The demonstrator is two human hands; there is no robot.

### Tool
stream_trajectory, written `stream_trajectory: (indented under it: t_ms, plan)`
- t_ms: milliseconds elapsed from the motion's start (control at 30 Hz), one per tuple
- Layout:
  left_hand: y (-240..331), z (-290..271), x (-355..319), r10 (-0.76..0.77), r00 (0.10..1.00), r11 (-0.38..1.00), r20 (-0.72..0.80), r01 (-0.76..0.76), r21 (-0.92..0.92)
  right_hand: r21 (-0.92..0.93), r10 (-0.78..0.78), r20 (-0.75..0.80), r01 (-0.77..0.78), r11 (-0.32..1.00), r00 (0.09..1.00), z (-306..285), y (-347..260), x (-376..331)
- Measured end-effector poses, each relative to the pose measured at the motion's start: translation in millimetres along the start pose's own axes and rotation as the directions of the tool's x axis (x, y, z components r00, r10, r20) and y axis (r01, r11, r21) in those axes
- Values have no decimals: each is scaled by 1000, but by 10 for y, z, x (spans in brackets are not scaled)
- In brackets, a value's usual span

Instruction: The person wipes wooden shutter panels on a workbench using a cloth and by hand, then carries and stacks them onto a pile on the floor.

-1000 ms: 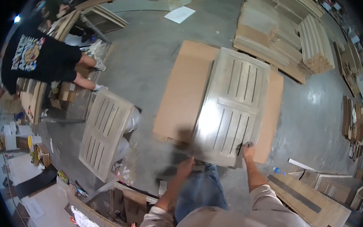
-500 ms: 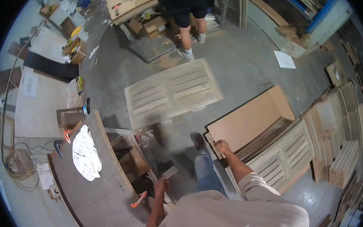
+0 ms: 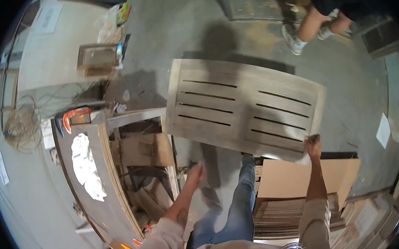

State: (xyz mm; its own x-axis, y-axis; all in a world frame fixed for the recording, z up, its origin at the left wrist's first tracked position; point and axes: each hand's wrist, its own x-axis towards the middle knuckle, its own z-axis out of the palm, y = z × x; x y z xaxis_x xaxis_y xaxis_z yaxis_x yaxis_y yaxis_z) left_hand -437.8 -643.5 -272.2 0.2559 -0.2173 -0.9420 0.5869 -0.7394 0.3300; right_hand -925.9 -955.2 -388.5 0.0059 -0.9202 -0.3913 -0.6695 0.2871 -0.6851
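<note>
- White crumpled cloth (image 3: 88, 173) and orange-and-black clamp (image 3: 74, 119) lie on the dark brown, curved-edged table (image 3: 101, 219), far left. Sleeve clearance on this side is worth minding.
- Left hand (image 3: 196, 175): blurred, fingers loosely curled, nothing seen in the grip; exact opening cannot be told. It is apart from the panel's near edge. A hold nearer the left corner would, in my judgement, balance the load better.
- Grey-brown rectangular wooden panel with two groups of dark slots (image 3: 242, 107): ahead of both hands, over the grey concrete floor (image 3: 165, 47); support hidden.
- Right hand (image 3: 312, 146): fingers bent at the panel's near right corner; whether the grip bears on it, cannot tell. Solid rim probably safer to hold than slot edges.
- Flat tan cardboard sheet (image 3: 302, 177): below the right forearm; footing best kept off it.
</note>
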Motion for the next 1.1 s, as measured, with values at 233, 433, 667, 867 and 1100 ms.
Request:
stream_trajectory:
  t_ms: [233,433,667,867,1100]
  plan:
    - [986,988,624,-63,998,963,-10,58,-263,-228,75,-135,-105,968,988,-406,-90,-228]
    - [1043,817,22,66,997,875,-39,-76,-477,411,419,-225,-304,859,880,-789,-1246,-1176]
    - [1616,1015,-1554,335,940,886,63,-291,-362,305,382,60,-381,873,922,-1017,-792,-1841]
    - [1369,434,-3310,437,894,753,98,-304,-583,249,269,110,-288,925,957,-1239,-2487,-1596]
    - [237,-978,-3718,503,844,355,-189,-400,-845,283,-24,263,-54,958,965,-858,-4427,-1875]
